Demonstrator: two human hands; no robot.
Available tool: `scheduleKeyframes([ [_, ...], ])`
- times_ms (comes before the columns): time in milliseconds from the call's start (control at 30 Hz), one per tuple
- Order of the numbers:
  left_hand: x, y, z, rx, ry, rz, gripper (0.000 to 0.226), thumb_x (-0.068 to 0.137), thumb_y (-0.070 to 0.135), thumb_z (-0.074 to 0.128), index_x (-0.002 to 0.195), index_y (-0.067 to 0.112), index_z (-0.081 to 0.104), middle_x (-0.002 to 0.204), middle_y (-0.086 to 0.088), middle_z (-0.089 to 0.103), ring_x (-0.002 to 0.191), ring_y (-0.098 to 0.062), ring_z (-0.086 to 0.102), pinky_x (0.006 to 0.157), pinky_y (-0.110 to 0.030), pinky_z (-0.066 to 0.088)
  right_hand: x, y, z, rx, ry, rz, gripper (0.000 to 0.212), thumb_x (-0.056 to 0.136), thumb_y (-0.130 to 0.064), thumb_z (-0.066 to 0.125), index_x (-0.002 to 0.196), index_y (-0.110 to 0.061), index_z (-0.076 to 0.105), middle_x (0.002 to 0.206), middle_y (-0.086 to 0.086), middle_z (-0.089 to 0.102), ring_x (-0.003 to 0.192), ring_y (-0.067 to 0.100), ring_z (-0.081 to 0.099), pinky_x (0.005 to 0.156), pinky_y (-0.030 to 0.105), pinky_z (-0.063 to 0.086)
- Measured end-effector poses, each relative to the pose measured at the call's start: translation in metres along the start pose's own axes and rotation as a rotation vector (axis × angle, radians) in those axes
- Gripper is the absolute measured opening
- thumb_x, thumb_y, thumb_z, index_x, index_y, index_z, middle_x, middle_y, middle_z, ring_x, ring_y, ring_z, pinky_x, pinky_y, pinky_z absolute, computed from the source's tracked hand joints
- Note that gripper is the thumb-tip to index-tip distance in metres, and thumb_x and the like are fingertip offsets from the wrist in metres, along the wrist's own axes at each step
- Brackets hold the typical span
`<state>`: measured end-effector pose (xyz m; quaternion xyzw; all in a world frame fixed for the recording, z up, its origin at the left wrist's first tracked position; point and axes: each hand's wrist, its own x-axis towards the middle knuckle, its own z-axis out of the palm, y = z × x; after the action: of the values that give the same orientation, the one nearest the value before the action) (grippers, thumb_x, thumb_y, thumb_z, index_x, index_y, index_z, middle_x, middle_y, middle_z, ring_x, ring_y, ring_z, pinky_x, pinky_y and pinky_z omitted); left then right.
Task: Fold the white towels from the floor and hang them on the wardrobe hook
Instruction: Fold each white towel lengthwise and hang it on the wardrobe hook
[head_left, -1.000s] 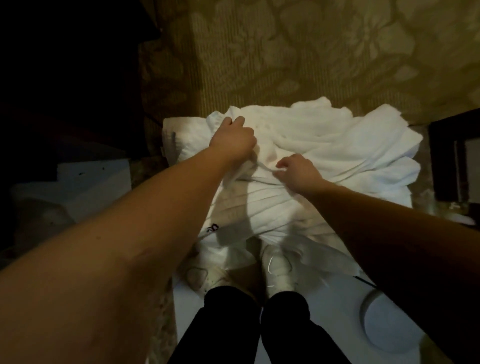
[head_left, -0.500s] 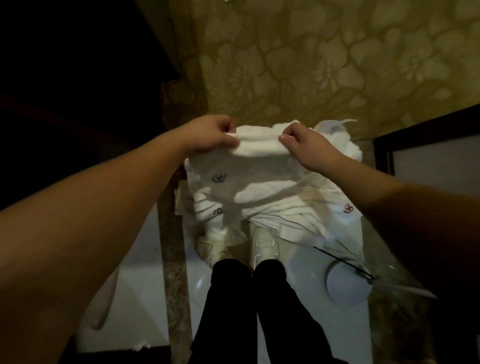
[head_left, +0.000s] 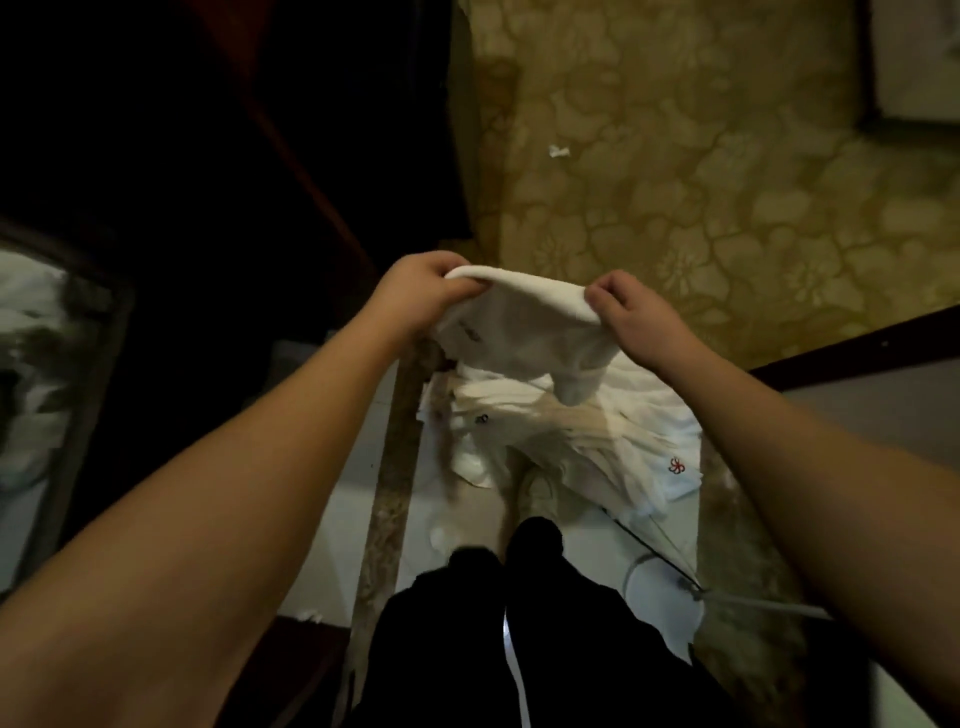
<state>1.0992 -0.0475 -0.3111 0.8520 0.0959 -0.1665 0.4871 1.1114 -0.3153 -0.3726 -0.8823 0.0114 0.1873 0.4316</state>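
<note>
Both hands pinch the upper edge of a white towel (head_left: 524, 332), the left hand (head_left: 415, 296) gripping one end with fingers curled over the rolled hem and the right hand (head_left: 631, 317) clamping the other end between thumb and fingers, so the cloth hangs slack between them above the floor. Nearest the camera, the person's legs in black trousers (head_left: 519, 623) stand on pale floor tiles (head_left: 457, 530), with one light-coloured shoe (head_left: 535, 491) showing just past the trouser hem. A round white object (head_left: 660, 603) lies on the tiles to the right of the legs, a thin dark line running across it. Directly below the held towel, a heap of other white towels (head_left: 561, 431) sprawls across the tiles, one corner bearing a small red embroidered emblem (head_left: 676, 465). A mottled stone strip (head_left: 389, 499) runs along the tiles on the left, beside dark wooden furniture (head_left: 208, 182) too dim to make out. Beyond the heap, olive-gold carpet (head_left: 701, 208) with a floral pattern fills the far floor, a small white scrap (head_left: 558, 151) lying on it.
</note>
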Motion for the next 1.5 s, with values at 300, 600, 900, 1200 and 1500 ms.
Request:
scheduleKeyframes([
  [300, -0.190, 0.083, -0.071, -0.490, -0.038, -0.009, 0.010, 0.094, 0.016, 0.067, 0.102, 0.014, 0.073, 0.088, -0.004, 0.078, 0.082, -0.020, 0.076, 0.065, -0.031, 0.060, -0.149, -0.133, 0.002, 0.080, -0.087, -0.196, 0.024, 0.078, -0.057, 0.070, 0.091, -0.039, 0.062, 0.090, -0.022, 0.063, 0.083, -0.003, 0.058, 0.064, 0.022, 0.045],
  [600, -0.396, 0.135, -0.123, -0.522, -0.017, 0.112, 0.011, 0.095, 0.014, 0.065, 0.096, 0.006, 0.071, 0.085, -0.010, 0.076, 0.079, -0.021, 0.074, 0.070, -0.030, 0.060, -0.336, -0.242, 0.004, 0.191, -0.077, -0.416, 0.054, 0.056, -0.080, 0.065, 0.090, -0.038, 0.068, 0.081, -0.021, 0.073, 0.074, -0.002, 0.069, 0.061, 0.014, 0.051],
  [900, -0.563, 0.157, -0.124, -0.452, 0.003, 0.135, 0.029, 0.088, 0.017, 0.069, 0.112, 0.002, 0.069, 0.099, -0.015, 0.076, 0.084, -0.025, 0.076, 0.063, -0.031, 0.060, -0.484, -0.298, -0.005, 0.300, -0.290, -0.593, 0.042, 0.062, -0.058, 0.077, 0.098, -0.035, 0.073, 0.095, -0.009, 0.077, 0.086, 0.014, 0.076, 0.067, 0.025, 0.059],
  [1200, -0.704, 0.130, -0.083, -0.541, 0.154, 0.117, 0.054, 0.073, 0.027, 0.081, 0.118, 0.001, 0.068, 0.113, -0.019, 0.073, 0.102, -0.032, 0.073, 0.078, -0.038, 0.059, -0.603, -0.277, 0.003, 0.379, -0.547, -0.641, 0.022, 0.076, -0.052, 0.076, 0.095, -0.040, 0.077, 0.103, -0.002, 0.077, 0.095, 0.020, 0.075, 0.080, 0.037, 0.060],
  [1500, -0.838, 0.100, -0.040, -0.467, 0.227, 0.118, 0.037, 0.100, 0.026, 0.057, 0.127, 0.001, 0.063, 0.117, -0.021, 0.070, 0.100, -0.033, 0.070, 0.082, -0.040, 0.059, -0.713, -0.264, 0.049, 0.352, -0.636, -0.694, 0.037, 0.074, -0.056, 0.074, 0.101, -0.031, 0.074, 0.100, 0.000, 0.078, 0.091, 0.019, 0.075, 0.072, 0.028, 0.060],
])
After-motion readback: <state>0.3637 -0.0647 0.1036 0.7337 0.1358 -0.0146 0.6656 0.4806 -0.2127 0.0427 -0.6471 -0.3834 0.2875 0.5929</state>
